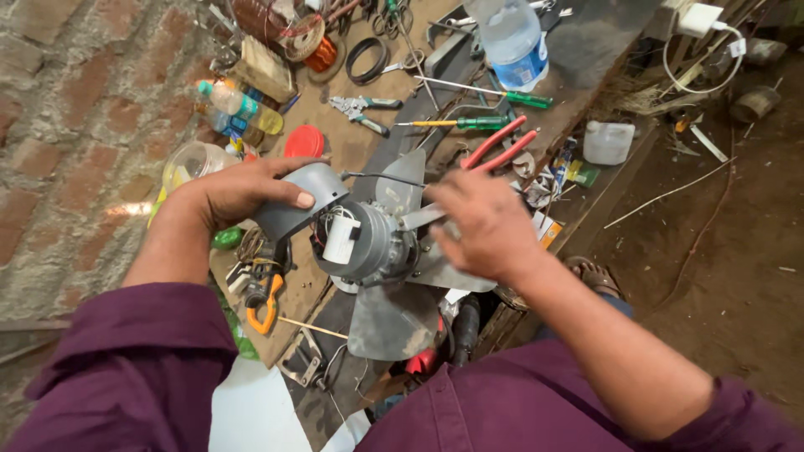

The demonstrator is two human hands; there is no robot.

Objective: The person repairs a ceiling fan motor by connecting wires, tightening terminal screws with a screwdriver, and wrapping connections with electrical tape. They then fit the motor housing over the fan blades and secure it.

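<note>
Two hands work over the table (578,50): left hand (230,192) grips fan motor's (368,243) grey rear cover (297,205); right hand (481,226), blurred, closed w/ red-handled pliers (502,146) at blades (394,318). Keep motor steady.

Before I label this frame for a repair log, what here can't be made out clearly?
Head view only:
- Right hand: motion-blurred; its fingers' hold on the red-handled pliers is unclear.
- Fan motor: far side hidden by the right hand; wiring too small to trace.
- Grey rear cover: partly covered by the left hand.
- Fan blades: one is hidden behind the right hand.
- Water bottle: top cut off by the frame edge.
</note>
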